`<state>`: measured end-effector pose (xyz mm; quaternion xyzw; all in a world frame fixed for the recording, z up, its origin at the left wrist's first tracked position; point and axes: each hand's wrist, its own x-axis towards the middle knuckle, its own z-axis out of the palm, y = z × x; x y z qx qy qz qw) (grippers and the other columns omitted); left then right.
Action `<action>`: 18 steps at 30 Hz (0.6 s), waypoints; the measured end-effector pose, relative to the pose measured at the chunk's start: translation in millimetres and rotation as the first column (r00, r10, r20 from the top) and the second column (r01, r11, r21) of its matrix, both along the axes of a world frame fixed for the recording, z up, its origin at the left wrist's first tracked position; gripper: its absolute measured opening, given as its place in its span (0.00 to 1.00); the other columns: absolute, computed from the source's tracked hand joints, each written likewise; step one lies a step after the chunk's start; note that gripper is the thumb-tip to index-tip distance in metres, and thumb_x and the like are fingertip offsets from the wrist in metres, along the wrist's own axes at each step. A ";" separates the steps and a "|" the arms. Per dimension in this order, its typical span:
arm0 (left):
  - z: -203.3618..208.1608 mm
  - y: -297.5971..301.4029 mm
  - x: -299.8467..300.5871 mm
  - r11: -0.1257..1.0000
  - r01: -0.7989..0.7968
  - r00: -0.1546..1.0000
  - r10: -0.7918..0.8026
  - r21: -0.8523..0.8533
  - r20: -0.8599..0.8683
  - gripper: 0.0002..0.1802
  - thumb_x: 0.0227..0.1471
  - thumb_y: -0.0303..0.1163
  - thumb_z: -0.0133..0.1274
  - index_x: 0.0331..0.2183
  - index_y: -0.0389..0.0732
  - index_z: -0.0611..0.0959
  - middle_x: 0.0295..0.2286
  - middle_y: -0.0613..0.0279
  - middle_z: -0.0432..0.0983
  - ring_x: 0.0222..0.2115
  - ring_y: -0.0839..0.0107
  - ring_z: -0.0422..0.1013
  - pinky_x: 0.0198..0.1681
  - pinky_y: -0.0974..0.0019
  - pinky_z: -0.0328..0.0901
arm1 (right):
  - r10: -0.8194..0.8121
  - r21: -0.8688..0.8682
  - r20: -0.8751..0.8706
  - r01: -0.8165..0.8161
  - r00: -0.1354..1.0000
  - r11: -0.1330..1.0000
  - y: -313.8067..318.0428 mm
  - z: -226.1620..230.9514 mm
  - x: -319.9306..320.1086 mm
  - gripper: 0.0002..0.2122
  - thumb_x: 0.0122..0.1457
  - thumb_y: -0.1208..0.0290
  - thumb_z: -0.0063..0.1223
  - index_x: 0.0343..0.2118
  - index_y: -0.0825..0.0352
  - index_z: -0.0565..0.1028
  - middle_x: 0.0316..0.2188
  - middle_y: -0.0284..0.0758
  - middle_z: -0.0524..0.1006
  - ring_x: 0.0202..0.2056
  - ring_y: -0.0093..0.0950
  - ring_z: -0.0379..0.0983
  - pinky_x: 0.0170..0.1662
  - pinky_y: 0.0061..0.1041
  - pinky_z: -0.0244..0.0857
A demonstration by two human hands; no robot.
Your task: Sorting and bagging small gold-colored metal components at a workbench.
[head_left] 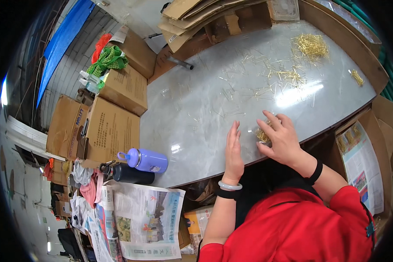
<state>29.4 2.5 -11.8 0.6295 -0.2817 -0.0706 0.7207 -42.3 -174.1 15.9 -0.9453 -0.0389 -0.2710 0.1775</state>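
Observation:
My left hand [235, 153] stands on edge at the table's near side, fingers stretched out together, holding nothing. My right hand [284, 139] arches with its fingers apart over a small bunch of thin gold wire pins [262, 136]; whether the fingertips touch it I cannot tell. Part of that bunch is hidden under the hand. Farther off, a loose spread of gold pins [288, 77] lies on the grey marbled table [187, 148]. Beyond it rises a bigger heap of the same pins [311, 47], with a small separate bundle [357, 77] to the right.
A purple bottle [147, 160] and a black bottle [133, 173] stand at the table's left corner. Cardboard boxes [111, 129] line the left side. Flattened cardboard [205, 19] borders the far edge, and a grey tube [180, 63] sticks out over the tabletop. Newspaper [146, 222] hangs lower left.

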 end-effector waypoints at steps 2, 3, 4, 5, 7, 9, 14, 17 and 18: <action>-4.8 1.0 -0.8 0.992 -0.038 0.993 0.024 0.117 0.112 0.33 0.68 0.45 0.31 0.65 0.31 0.57 0.64 0.45 0.52 0.66 0.56 0.50 0.68 0.55 0.46 | -0.017 -0.047 -0.045 0.015 0.999 0.999 -0.5 -0.9 4.6 0.30 0.47 0.56 0.63 0.55 0.63 0.73 0.60 0.42 0.66 0.53 0.47 0.63 0.57 0.44 0.58; -1.0 1.4 1.1 0.975 -0.077 0.978 0.033 0.207 0.208 0.33 0.68 0.43 0.31 0.64 0.30 0.58 0.64 0.43 0.53 0.66 0.53 0.51 0.68 0.55 0.47 | -0.028 -0.068 -0.063 0.024 0.998 0.997 -1.1 -0.8 6.1 0.30 0.48 0.56 0.63 0.55 0.63 0.73 0.61 0.41 0.65 0.53 0.46 0.62 0.57 0.44 0.57; 2.5 1.3 1.6 0.949 -0.123 0.953 0.031 0.291 0.302 0.32 0.68 0.42 0.31 0.63 0.29 0.60 0.64 0.42 0.54 0.65 0.51 0.52 0.67 0.56 0.47 | -0.032 -0.059 -0.056 0.029 0.998 0.998 -0.8 -1.2 4.8 0.31 0.48 0.56 0.62 0.56 0.63 0.72 0.61 0.41 0.65 0.53 0.46 0.62 0.57 0.44 0.57; 5.7 0.5 -0.2 0.946 -0.124 0.952 0.028 0.300 0.304 0.32 0.68 0.41 0.31 0.63 0.28 0.60 0.63 0.41 0.55 0.65 0.50 0.52 0.67 0.56 0.47 | -0.037 -0.051 -0.048 0.035 0.998 0.998 -0.1 -1.9 2.6 0.31 0.49 0.55 0.62 0.56 0.63 0.72 0.61 0.41 0.65 0.53 0.46 0.62 0.57 0.45 0.56; 9.8 -0.6 -5.7 0.939 -0.124 0.953 0.023 0.322 0.301 0.31 0.67 0.40 0.33 0.62 0.28 0.62 0.62 0.40 0.56 0.65 0.47 0.52 0.67 0.56 0.47 | -0.048 -0.047 -0.071 0.044 0.996 0.998 0.2 -3.8 0.5 0.31 0.50 0.55 0.61 0.57 0.63 0.71 0.62 0.41 0.64 0.54 0.47 0.61 0.58 0.45 0.55; 7.7 -3.7 -5.6 0.915 -0.166 0.932 0.023 0.368 0.362 0.31 0.67 0.41 0.36 0.62 0.28 0.64 0.62 0.41 0.58 0.64 0.48 0.53 0.66 0.55 0.49 | -0.062 -0.061 -0.122 0.055 0.991 0.997 0.0 -4.8 2.3 0.32 0.50 0.55 0.60 0.59 0.63 0.69 0.63 0.42 0.62 0.57 0.48 0.59 0.59 0.46 0.54; 5.1 -13.8 -5.1 0.789 -0.309 0.825 -0.056 0.532 0.562 0.30 0.65 0.40 0.42 0.61 0.32 0.65 0.61 0.43 0.60 0.63 0.46 0.54 0.65 0.52 0.51 | 0.124 0.143 -0.173 -0.099 0.977 0.985 -14.1 -1.6 2.3 0.30 0.54 0.59 0.56 0.60 0.64 0.68 0.65 0.46 0.58 0.65 0.53 0.49 0.65 0.50 0.47; 8.3 -20.8 -8.0 0.734 -0.353 0.793 -0.095 0.581 0.601 0.29 0.65 0.41 0.44 0.62 0.35 0.66 0.61 0.46 0.61 0.63 0.45 0.54 0.65 0.51 0.51 | 0.272 0.551 -0.094 -0.177 0.958 0.815 -36.8 -8.3 8.2 0.26 0.57 0.67 0.52 0.60 0.65 0.67 0.64 0.48 0.61 0.66 0.50 0.52 0.66 0.46 0.49; 9.4 -23.2 -7.9 0.720 -0.367 0.785 -0.099 0.589 0.611 0.29 0.65 0.41 0.44 0.61 0.36 0.67 0.61 0.47 0.61 0.63 0.44 0.54 0.65 0.50 0.51 | 0.299 0.686 -0.048 -0.186 0.953 0.704 -42.1 -11.8 10.6 0.25 0.59 0.70 0.51 0.60 0.66 0.67 0.63 0.48 0.62 0.66 0.48 0.55 0.66 0.45 0.50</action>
